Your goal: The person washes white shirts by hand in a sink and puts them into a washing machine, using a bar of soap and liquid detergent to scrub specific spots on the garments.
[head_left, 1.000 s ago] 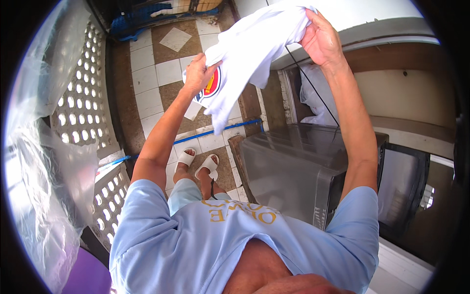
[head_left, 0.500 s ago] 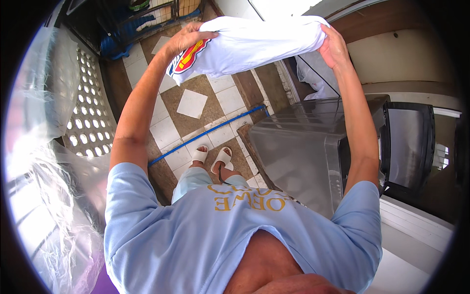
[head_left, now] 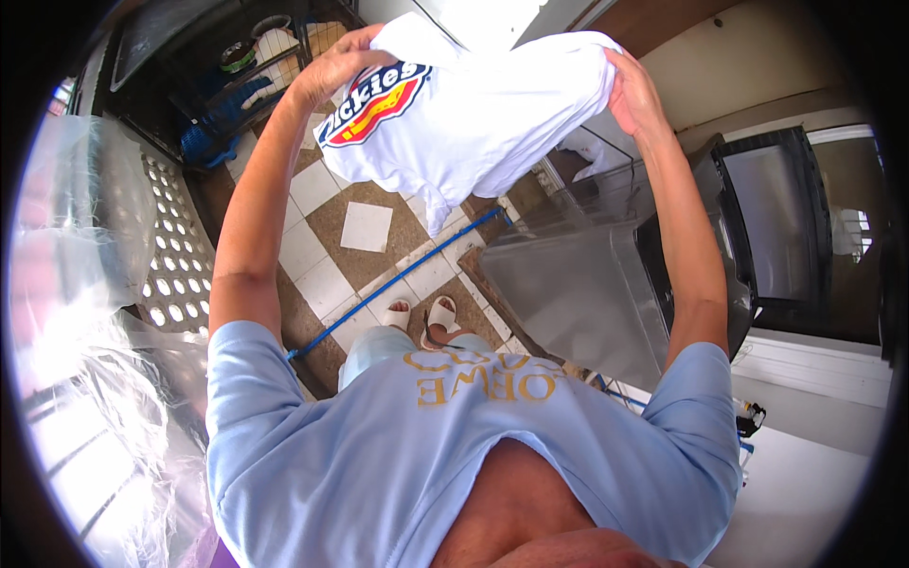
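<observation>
So, white printed garment (head_left: 502, 114) is held aloft at far centre, above tiled floor (head_left: 365, 227), its left and right edges pinched by left hand (head_left: 333, 72) and right hand (head_left: 632, 95), well apart. If either grip is loosened, hanging cloth could be dropped and probably soiled.

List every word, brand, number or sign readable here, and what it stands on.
White garment between the left hand and right hand: white lettering on a navy, red and yellow emblem; readable, not transcribed.
Light-blue T-shirt: gold chest lettering, upside down; not transcribed.
No other text is legible.
</observation>
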The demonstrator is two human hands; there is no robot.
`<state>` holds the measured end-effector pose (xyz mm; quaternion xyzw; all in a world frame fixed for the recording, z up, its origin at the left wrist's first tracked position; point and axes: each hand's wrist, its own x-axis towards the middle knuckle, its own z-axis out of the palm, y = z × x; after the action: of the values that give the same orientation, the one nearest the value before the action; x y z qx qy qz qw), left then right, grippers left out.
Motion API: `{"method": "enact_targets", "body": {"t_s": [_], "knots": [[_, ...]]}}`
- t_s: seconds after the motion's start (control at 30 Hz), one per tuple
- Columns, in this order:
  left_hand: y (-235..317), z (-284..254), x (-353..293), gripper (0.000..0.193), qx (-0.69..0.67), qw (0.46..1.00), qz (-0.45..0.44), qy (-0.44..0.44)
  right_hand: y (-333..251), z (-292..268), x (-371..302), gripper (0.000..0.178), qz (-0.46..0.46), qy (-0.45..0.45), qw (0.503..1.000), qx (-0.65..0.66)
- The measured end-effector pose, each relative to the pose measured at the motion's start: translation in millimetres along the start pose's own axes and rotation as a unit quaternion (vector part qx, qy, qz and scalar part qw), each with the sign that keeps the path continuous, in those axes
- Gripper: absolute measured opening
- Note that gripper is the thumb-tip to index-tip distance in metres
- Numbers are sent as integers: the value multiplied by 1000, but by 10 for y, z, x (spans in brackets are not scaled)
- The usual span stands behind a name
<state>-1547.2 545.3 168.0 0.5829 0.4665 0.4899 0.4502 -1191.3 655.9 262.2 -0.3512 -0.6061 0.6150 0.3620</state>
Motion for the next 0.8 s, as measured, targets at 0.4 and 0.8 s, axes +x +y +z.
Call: {"method": "enact_targets", "body": {"t_s": [0.4, 0.8], "knots": [[782, 974, 625, 36, -14, 956, 207, -209, 211, 592, -285, 50, 46, -191, 936, -291], [-1777, 1408, -1291, 49, -76, 976, -107, 176, 466, 305, -427, 40, 169, -202, 963, -59]]}}
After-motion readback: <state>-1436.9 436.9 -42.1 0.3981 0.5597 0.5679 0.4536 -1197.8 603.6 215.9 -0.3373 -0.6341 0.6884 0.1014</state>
